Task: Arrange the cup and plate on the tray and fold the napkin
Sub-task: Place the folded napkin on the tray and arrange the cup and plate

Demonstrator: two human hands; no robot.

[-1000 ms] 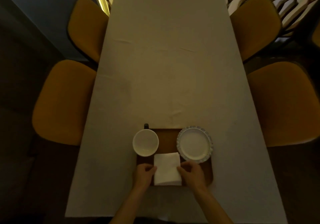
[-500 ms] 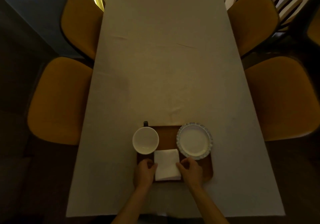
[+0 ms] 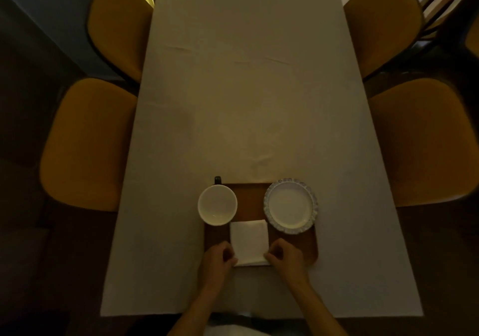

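Fingers [image 3: 231,256] of the left hand [image 3: 215,260] pinch the near left corner of the folded white napkin [image 3: 249,241], and the right hand [image 3: 286,258] pinches its near right corner the same way. That napkin lies flat on the brown tray [image 3: 309,247], at the tray's near edge, between both hands. Behind it the white cup [image 3: 217,205] sits on the tray's left side and the patterned-rim plate [image 3: 290,205] on its right, all on the cloth-covered bench [image 3: 248,89]
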